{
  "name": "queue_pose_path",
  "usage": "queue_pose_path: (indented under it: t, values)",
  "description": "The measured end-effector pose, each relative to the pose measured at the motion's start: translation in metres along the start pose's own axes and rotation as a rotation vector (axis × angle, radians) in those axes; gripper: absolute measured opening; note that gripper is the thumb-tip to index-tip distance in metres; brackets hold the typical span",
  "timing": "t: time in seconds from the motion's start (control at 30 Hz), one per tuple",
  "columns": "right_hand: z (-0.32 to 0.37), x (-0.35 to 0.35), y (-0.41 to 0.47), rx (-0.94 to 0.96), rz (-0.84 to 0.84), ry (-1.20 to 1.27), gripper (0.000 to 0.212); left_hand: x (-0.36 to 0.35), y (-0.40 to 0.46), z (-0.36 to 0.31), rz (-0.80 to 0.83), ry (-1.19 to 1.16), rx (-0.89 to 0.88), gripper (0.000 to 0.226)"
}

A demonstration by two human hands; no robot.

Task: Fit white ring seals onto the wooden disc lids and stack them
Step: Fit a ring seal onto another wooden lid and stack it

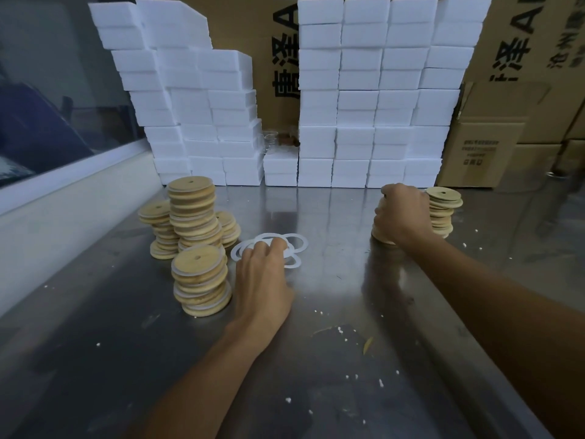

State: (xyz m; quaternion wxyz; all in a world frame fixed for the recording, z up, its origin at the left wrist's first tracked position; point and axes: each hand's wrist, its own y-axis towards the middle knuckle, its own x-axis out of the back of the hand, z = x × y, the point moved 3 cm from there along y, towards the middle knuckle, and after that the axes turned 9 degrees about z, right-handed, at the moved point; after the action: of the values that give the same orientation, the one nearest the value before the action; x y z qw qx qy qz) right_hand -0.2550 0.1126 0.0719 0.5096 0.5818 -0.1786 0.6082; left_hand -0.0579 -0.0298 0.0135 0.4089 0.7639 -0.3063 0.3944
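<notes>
Left hand [264, 274] pressed curled fingertips onto white ring seals [289, 245] beneath; right hand [400, 213] gripped wooden lid stack [384, 234] beneath.

A brushed stainless-steel table [316, 359] fills the lower view, its surface scuffed, reflective and dotted with small white crumbs [381, 382]. Along its far edge stand two tall walls of stacked white foam blocks [373, 99], with a narrow gap between them. Behind the foam rise large brown cardboard boxes [506, 134] printed with black lettering, more of them piled at the right. On the left, a white ledge [63, 201] runs beside the table beneath what may be a glass window [47, 74], dim and blurred. Light glares softly off the metal.
</notes>
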Motion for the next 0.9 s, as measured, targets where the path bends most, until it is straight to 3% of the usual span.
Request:
queue_pose_path:
  t: [0.13,0.23,0.3,0.47,0.57,0.73,0.9]
  values:
    - [0.003,0.001,-0.002,0.029,-0.001,0.046,0.036,0.004,-0.002,-0.002,-0.005,-0.070,0.000,0.045]
    - [0.004,0.004,-0.005,0.085,-0.040,0.106,0.021,0.010,-0.001,-0.002,-0.039,-0.089,0.011,0.036]
    - [0.010,0.008,-0.012,0.162,-0.089,0.174,0.034,0.014,0.000,-0.002,-0.064,-0.103,0.000,0.033]
    - [0.034,0.009,-0.040,0.319,-0.158,0.361,0.043,0.021,0.000,-0.009,-0.169,-0.106,-0.160,0.031]
    - [0.047,0.010,-0.055,0.411,-0.215,0.444,0.028,0.024,-0.001,-0.011,-0.257,-0.080,-0.239,0.027]
    - [0.052,-0.004,-0.076,0.345,-0.186,0.641,0.016,0.026,0.000,-0.009,-0.256,-0.493,-0.176,0.016]
    - [0.046,-0.031,-0.090,0.122,-0.005,0.891,0.026,0.020,0.006,-0.004,-0.111,-1.009,0.089,0.022]
